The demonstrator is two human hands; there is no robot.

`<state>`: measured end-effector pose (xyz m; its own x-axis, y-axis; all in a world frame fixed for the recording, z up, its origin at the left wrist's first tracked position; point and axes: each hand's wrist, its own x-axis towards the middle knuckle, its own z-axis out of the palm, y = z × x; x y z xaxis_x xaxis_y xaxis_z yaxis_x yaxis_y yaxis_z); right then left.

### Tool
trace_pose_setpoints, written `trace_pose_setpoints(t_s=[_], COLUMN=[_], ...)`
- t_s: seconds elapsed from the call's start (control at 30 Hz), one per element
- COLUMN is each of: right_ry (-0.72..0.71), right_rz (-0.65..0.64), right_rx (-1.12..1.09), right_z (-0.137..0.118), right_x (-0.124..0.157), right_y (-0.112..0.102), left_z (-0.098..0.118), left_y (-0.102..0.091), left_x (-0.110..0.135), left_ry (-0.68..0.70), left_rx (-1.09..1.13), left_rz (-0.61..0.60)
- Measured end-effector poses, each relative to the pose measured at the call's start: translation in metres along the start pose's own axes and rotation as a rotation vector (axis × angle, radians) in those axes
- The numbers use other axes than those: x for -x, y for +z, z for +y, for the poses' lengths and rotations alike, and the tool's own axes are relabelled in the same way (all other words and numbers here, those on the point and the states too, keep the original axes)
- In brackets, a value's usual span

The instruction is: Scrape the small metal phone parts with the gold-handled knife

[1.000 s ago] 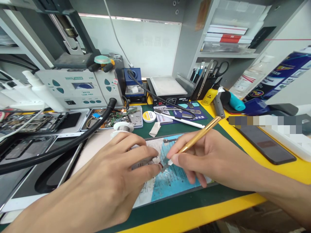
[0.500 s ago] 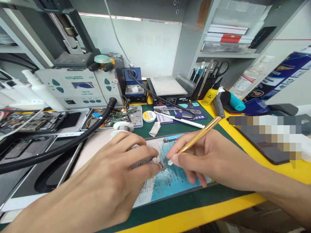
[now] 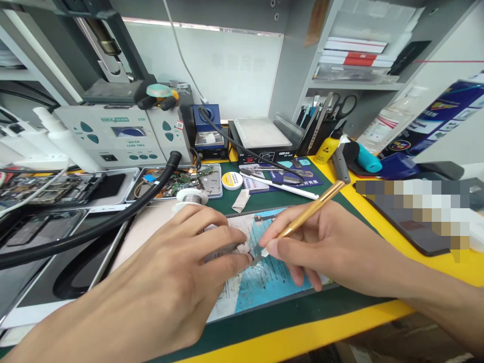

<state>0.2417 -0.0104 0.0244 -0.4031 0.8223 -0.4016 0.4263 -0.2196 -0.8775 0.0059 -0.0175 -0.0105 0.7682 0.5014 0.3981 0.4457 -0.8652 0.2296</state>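
In my right hand [image 3: 321, 247] is a craft knife with a gold handle [image 3: 312, 209], gripped like a pen. Its flat blade [image 3: 259, 259] points down and left, close to the left fingertips. My left hand [image 3: 181, 267] is closed, thumb and fingers pressing on a small greyish part [image 3: 244, 248] that it mostly hides; I cannot make out its kind. Whether the blade touches that part is too small to tell. Both hands rest over a worn blue and white work pad [image 3: 264, 290], with a small metal strip [image 3: 264, 218] near its far edge.
A solder wire spool [image 3: 192, 196] stands just beyond my left hand. Behind lie a round tin [image 3: 232, 180], a soldering iron [image 3: 282, 186] and a tray of circuit boards [image 3: 181, 184]. A thick black hose [image 3: 124, 219] crosses the left side. At right lies a dark phone [image 3: 408, 222].
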Motion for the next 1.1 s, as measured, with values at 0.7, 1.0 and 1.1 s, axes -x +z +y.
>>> trace_pose_setpoints(t_s=[0.7, 1.0, 1.1], right_ry=[-0.001, 0.001, -0.002], right_rz=[0.006, 0.003, 0.008], right_rx=[-0.002, -0.020, -0.020], right_z=[-0.0009, -0.0016, -0.0014], right_x=[0.0003, 0.0003, 0.0003], right_y=[-0.0013, -0.0009, -0.0013], left_z=[0.0008, -0.0005, -0.0005], left_y=[-0.0011, -0.0004, -0.0009], left_x=[-0.0008, -0.0012, -0.0010], left_ry=[0.011, 0.004, 0.009], left_rx=[0.004, 0.011, -0.002], left_rz=[0.003, 0.008, 0.013])
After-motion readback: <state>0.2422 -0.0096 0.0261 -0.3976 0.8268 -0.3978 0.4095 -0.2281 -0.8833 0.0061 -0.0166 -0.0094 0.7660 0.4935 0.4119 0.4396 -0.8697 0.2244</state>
